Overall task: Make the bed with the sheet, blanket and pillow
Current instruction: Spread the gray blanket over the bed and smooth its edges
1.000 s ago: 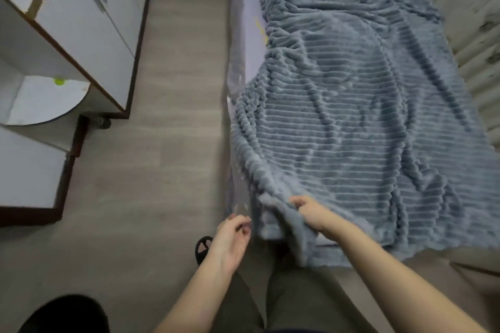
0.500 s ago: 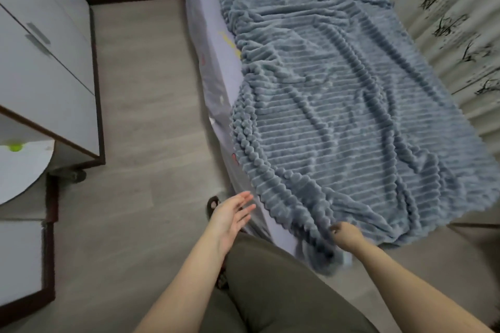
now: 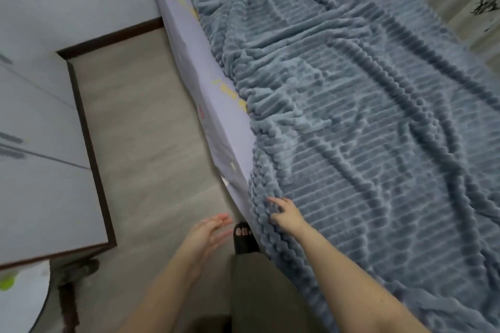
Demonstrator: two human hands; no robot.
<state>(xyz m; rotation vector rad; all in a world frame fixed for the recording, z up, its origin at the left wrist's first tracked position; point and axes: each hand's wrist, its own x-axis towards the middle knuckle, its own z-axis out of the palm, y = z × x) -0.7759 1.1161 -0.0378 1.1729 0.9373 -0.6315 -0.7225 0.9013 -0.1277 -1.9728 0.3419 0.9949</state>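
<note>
Blanket (image 3: 365,143), just one, lay rumpled over the bed (image 3: 189,62), leaving the one lilac sheet (image 3: 230,127) bare along the left edge. My right hand (image 3: 284,213) rested loose-fingered on the blanket's left edge, likely to tug it square. My left hand (image 3: 208,232) hung released, gripping nothing, over the floor (image 3: 140,143). I could make out no pillow.

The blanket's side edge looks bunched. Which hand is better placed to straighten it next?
Likely right: the right hand rests on the blanket at that edge; the left hand hovers open over the floor.
</note>
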